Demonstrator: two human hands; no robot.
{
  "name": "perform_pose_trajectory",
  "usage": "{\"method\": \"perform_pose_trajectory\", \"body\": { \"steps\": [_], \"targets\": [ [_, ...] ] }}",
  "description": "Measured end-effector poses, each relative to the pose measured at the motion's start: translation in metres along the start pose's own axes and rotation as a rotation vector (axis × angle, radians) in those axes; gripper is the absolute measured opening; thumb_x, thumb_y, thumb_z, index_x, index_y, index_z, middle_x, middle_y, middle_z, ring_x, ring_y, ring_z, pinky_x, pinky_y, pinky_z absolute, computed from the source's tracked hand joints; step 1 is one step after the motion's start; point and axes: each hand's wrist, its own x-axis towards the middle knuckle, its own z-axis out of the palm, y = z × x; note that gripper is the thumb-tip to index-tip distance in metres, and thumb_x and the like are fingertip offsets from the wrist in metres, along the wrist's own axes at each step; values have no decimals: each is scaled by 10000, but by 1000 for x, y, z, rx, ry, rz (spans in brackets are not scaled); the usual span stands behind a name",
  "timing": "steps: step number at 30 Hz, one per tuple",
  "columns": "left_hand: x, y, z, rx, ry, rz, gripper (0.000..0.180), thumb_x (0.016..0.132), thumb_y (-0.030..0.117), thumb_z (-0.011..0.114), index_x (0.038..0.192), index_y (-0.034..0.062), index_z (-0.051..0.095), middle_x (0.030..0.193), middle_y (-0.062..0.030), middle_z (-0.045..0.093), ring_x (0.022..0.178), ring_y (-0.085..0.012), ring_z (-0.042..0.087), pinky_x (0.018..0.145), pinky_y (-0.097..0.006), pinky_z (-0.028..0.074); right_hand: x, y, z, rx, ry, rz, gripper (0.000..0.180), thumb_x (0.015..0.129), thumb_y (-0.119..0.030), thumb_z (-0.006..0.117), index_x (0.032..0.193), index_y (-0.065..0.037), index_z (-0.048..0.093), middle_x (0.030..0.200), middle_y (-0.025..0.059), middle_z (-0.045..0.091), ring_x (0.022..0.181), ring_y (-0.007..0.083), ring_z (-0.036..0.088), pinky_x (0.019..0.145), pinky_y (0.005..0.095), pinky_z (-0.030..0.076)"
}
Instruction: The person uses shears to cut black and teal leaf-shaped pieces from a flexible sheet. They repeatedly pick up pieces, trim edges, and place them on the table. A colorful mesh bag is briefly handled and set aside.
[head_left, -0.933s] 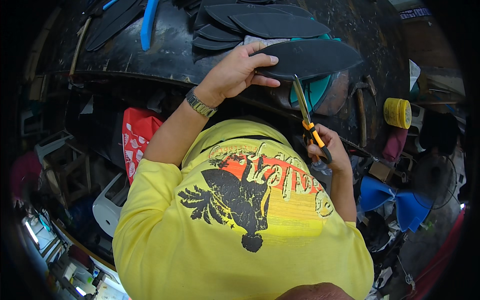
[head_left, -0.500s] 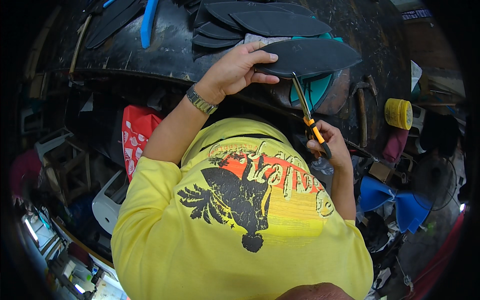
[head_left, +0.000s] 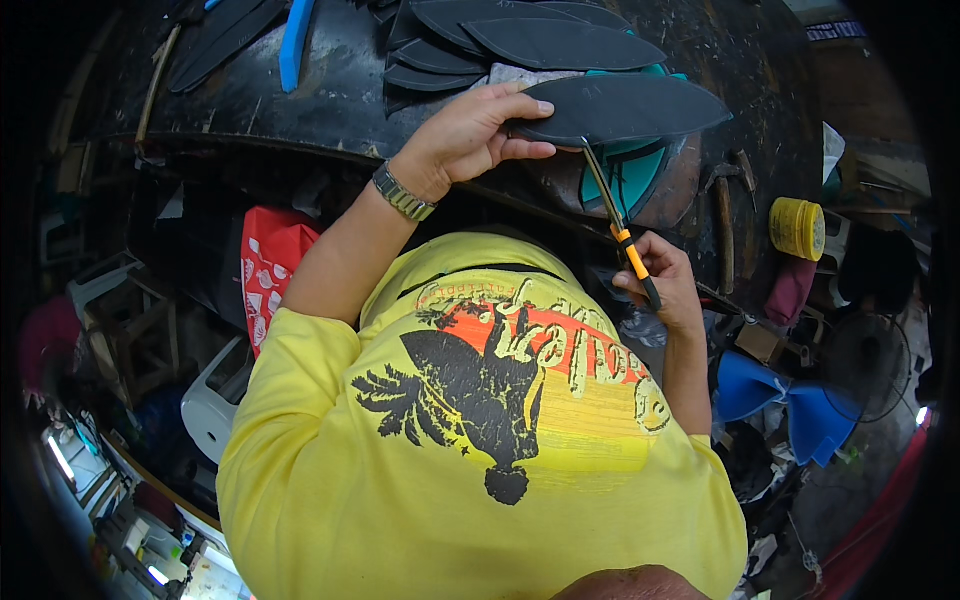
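Note:
My left hand [head_left: 485,130] grips the left end of a thin, black, leaf-shaped sheet piece [head_left: 630,108], thumb on top and fingers beneath. In my right hand [head_left: 662,280] are scissors [head_left: 637,258] with orange-and-black handles. Their long metal blades look nearly closed, with the tips by the lower edge of the black piece, close to my left fingertips. Whether the tips touch the edge, I cannot tell. Teal pieces [head_left: 640,185] lie under the black piece on a brownish board [head_left: 675,190]. More black leaf-shaped pieces [head_left: 560,45] are piled just beyond.
A hammer [head_left: 725,235] and a yellow tub [head_left: 797,228] are to the right on the dark worktable [head_left: 330,120]. A blue strip [head_left: 296,45] lies at the far left beside other black pieces [head_left: 225,45]. A red bag [head_left: 270,265] hangs below the near edge.
The black piece has shifted slightly right and tilted a little in my left hand. The scissors' blades have moved slightly up and left and look more closed.

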Motion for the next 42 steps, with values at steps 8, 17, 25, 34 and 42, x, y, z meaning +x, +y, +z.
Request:
{"method": "perform_pose_trajectory", "body": {
  "steps": [8,17,25,34,42],
  "targets": [
    [-23,14,-9,190,134,188,240,935,104,610,1148,8,555,1066,-74,632,894,-143,667,698,-272,617,-5,-57,-36,-307,363,-263,291,713,-87,828,779,-34,550,664,-66,482,623,21,425,553,196,318],
    [-89,5,-39,400,241,120,130,888,105,685,958,25,611,922,-21,614,807,-95,628,645,-248,597,115,-87,-181,-832,613,79,334,760,-241,823,844,-39,570,697,35,574,568,97,549,454,266,417],
    [-117,-5,-44,377,250,106,107,895,89,681,957,28,619,918,-12,634,804,-67,627,657,-215,580,143,-134,-150,-1287,598,-176,494,807,-185,710,1259,-48,564,1187,176,650,1110,345,611,932,398,482],
    [-90,-16,-24,537,42,164,136,917,104,662,1006,7,626,944,-9,628,846,-64,603,709,-223,553,177,-132,-28,-950,197,-628,492,722,-16,722,1187,-89,579,1038,105,579,1069,292,557,950,389,452],
    [-79,-26,-21,567,65,201,182,921,152,665,1018,3,627,918,-2,637,817,-46,582,685,-213,529,180,-136,-35,-761,187,-637,276,748,85,526,1001,-13,580,940,83,625,923,209,579,910,336,445]
  ]
}}
